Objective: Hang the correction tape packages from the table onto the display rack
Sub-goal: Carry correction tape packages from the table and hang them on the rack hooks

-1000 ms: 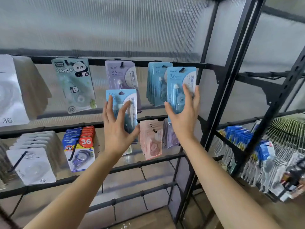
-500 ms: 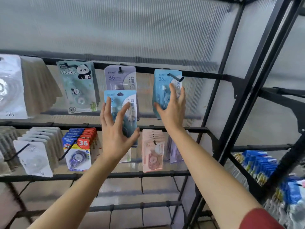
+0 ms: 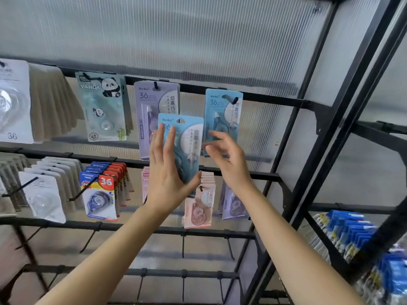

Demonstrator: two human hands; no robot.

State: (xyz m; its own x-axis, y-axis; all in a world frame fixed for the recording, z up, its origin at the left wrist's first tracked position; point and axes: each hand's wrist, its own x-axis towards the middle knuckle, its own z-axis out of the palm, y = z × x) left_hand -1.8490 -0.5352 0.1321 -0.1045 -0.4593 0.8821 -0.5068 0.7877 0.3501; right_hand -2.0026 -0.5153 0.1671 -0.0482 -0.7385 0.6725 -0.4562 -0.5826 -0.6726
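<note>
In the left hand (image 3: 167,172) there's a blue correction tape package (image 3: 189,142). The fingers lie flat up its front and the thumb is hooked round its lower right edge, so it's really just a pinch near the bottom. The right hand (image 3: 226,159), just to the right, holds nothing and its fingers are loosely curled. Its fingertips sit at the bottom edge of the hung blue package (image 3: 222,115), but I can't tell if they're actually touching it.

Things I'd worry about from here:

- That low pinch leaves the top of the card free to flop. The hang hole (image 3: 180,121) is the bit that needs aiming, so it could easily wobble past the hook (image 3: 231,99), which sits up and to the right of both hands.
- The hook already carries that hung pack. Poke at the tip clumsily and you could push it off, or the right hand could set it swinging right when the hole needs lining up.
- Directly behind the left hand's fingers is the purple package (image 3: 154,106). The held card overlaps it, so lifting straight up could snag it.
- If the grip slips, the card drops onto the pink packages (image 3: 198,208) below the hands, or right through the display rack (image 3: 264,96).

The table isn't in view, so no idea how many are left.
</note>
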